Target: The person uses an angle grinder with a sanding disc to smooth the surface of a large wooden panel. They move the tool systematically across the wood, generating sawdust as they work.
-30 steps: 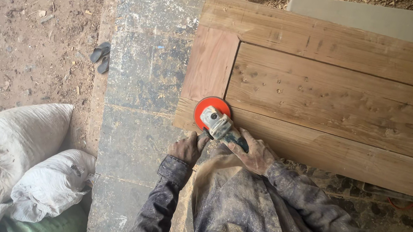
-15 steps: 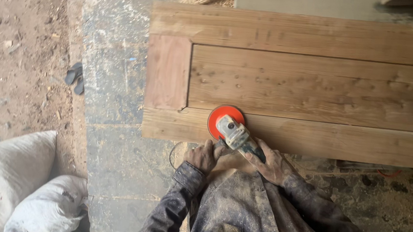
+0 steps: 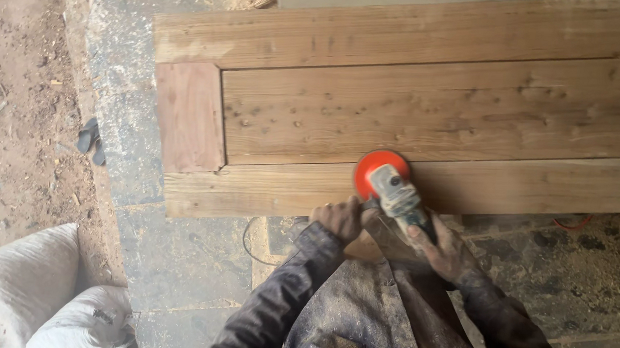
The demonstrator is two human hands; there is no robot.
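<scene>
I hold a dust-covered angle grinder with an orange-red sanding disc pressed flat on the near rail of a framed wooden door panel. My left hand grips the side handle at the tool's left. My right hand wraps the rear body of the grinder. Both sleeves and my jacket are coated in sawdust. The disc sits on the lower board, right of the panel's left end.
The panel lies over a stained concrete slab. White sacks lie at the lower left on dirt ground. A dark sandal rests by the slab's edge. A thin cord loops near my left arm.
The grinder and both hands have travelled to the right along the near rail, away from the panel's left corner. The view has shifted with them.
</scene>
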